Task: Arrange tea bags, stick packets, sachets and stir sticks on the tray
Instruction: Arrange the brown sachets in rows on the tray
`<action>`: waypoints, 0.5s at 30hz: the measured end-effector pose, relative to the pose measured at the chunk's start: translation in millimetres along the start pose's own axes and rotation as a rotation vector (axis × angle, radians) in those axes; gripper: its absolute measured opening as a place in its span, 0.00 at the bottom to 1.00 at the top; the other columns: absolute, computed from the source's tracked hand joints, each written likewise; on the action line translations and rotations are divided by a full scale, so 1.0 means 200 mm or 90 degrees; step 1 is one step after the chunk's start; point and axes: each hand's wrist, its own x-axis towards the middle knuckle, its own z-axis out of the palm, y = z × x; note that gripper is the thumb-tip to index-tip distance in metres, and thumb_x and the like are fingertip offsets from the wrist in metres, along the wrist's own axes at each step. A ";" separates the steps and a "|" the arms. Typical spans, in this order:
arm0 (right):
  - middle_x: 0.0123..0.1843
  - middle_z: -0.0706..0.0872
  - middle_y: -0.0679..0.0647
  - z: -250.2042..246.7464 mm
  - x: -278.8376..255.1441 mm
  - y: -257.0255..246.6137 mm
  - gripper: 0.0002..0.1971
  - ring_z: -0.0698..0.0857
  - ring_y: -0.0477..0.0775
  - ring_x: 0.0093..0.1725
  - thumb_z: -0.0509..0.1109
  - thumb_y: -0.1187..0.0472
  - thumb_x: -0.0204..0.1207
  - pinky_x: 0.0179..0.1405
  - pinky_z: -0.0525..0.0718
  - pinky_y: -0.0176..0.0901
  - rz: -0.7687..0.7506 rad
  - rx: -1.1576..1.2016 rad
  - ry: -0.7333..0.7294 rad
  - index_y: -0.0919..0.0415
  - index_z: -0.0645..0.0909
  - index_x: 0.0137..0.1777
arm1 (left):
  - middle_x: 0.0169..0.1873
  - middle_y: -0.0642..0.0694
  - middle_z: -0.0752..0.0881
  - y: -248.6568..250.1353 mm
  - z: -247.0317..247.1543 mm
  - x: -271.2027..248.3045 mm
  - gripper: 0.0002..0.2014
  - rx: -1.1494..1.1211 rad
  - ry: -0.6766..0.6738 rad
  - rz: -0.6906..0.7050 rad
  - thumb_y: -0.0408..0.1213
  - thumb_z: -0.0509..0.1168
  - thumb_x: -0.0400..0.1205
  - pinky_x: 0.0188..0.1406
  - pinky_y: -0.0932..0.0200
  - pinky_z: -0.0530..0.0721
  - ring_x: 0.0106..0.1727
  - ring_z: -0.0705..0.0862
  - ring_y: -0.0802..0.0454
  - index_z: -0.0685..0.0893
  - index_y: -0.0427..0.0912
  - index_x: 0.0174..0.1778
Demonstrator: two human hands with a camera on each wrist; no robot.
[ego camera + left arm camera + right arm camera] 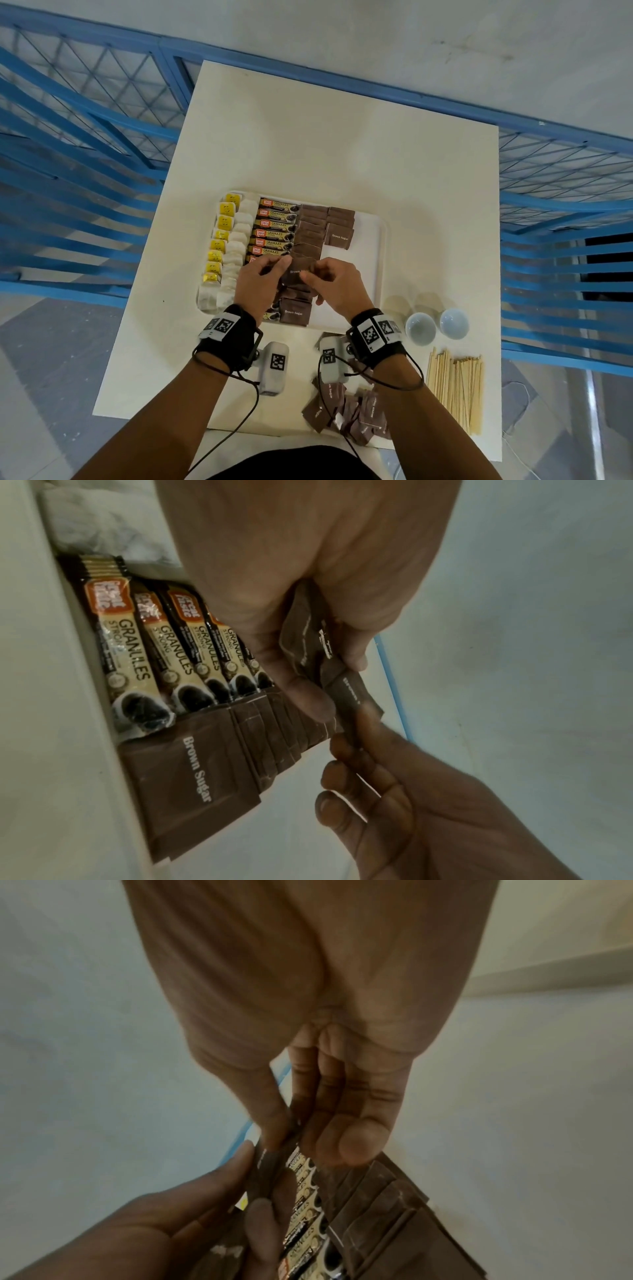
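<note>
A white table [342, 154] stands against blue railings [85, 154], and near its front edge lies a white tray [371, 260] — the thing everything else sits around. On the tray, along its left side, runs a column of tea bags [236, 253] with yellow tags. Just right of them lies a column of coffee stick packets [274, 224] marked "Granules", and right of those, overlapping rows of brown sugar sachets [311, 229].

Both hands hover over the tray's near half. The left hand [257, 284] has its fingers and thumb curled round a small bunch of brown sachets [308, 634]. The right hand [334, 284] pinches the edge of one sachet [296, 270] between thumb and forefinger, its other fingers loosely bent; that sachet is still touched by the left thumb, so the two hands meet on it.

Off the tray, to its right on the table, stand two small white cups [436, 325]. In front of those lies a bundle of wooden stir sticks [457, 387], and in front of the tray — under the right forearm — a loose heap of more sugar sachets [349, 411].
</note>
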 end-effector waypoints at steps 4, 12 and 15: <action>0.39 0.92 0.55 -0.04 0.03 0.03 0.05 0.90 0.53 0.33 0.77 0.60 0.79 0.34 0.89 0.46 0.000 0.028 0.028 0.60 0.86 0.50 | 0.48 0.41 0.93 -0.03 -0.02 0.03 0.06 0.003 -0.007 -0.035 0.37 0.71 0.85 0.50 0.36 0.93 0.49 0.93 0.40 0.91 0.47 0.55; 0.43 0.92 0.48 -0.19 0.22 0.14 0.05 0.90 0.52 0.44 0.76 0.50 0.78 0.51 0.86 0.46 0.066 -0.049 0.289 0.50 0.87 0.46 | 0.54 0.30 0.89 -0.05 -0.07 0.01 0.22 -0.070 -0.151 -0.106 0.10 0.53 0.82 0.46 0.44 0.93 0.54 0.92 0.34 0.74 0.31 0.70; 0.46 0.92 0.50 -0.18 0.24 0.14 0.10 0.86 0.48 0.44 0.77 0.52 0.78 0.50 0.79 0.38 0.080 -0.084 0.286 0.57 0.90 0.52 | 0.57 0.31 0.91 -0.06 -0.07 0.00 0.21 -0.072 -0.186 -0.114 0.11 0.53 0.84 0.53 0.42 0.92 0.59 0.91 0.33 0.74 0.31 0.70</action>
